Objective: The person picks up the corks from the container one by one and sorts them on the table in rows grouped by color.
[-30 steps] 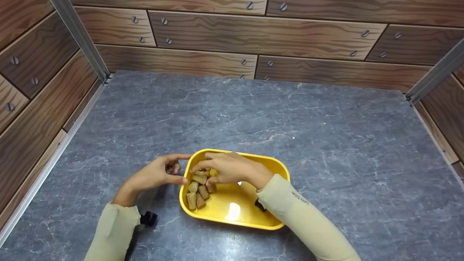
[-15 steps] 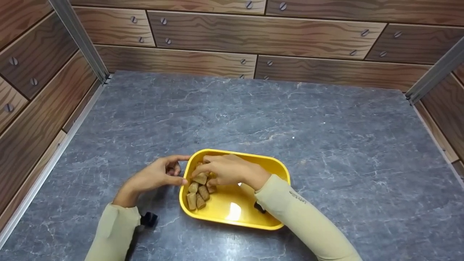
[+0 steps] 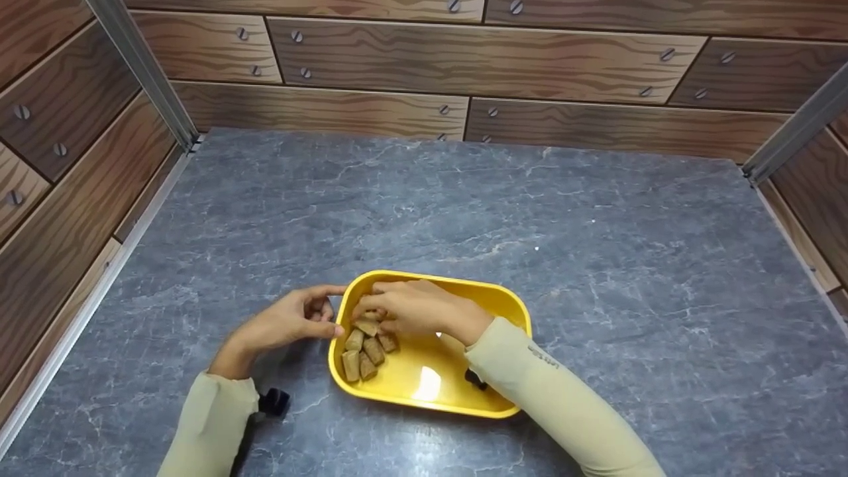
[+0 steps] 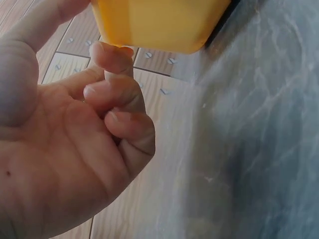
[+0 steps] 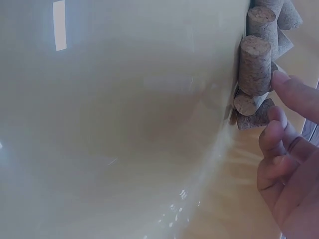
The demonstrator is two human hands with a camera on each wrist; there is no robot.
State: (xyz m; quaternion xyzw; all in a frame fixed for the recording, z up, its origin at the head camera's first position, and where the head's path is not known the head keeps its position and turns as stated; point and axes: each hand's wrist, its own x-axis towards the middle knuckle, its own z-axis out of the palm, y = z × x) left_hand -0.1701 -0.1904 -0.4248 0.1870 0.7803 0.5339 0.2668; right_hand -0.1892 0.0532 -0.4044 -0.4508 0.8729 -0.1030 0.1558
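A yellow plastic tub (image 3: pixel 404 374) holds a cluster of wine corks (image 3: pixel 372 351) at its left end. My left hand (image 3: pixel 285 322) touches the outside of that end with index finger and thumb spread apart; its other fingers curl loosely beside the wall (image 4: pixel 159 25). Inside the tub, my right hand (image 3: pixel 424 308) reaches over the upper corks, fingers bent down among them. From the right wrist, the thumb tip is right at the side of an upright cork (image 5: pixel 255 69), and the fingertips stay apart from the thumb just below. Some corks are hidden under the hand.
The tub stands on a grey marbled tabletop (image 3: pixel 464 205). Wood-patterned panels (image 3: pixel 371 63) wall the back and sides, with metal posts (image 3: pixel 142 73) in the corners. A black wrist camera (image 3: pixel 273 402) juts from the left sleeve, close to the tub.
Among the corks, the right hand's fingers have shifted slightly, and a cork under them has turned and settled at a different angle. The left hand and tub have stayed put.
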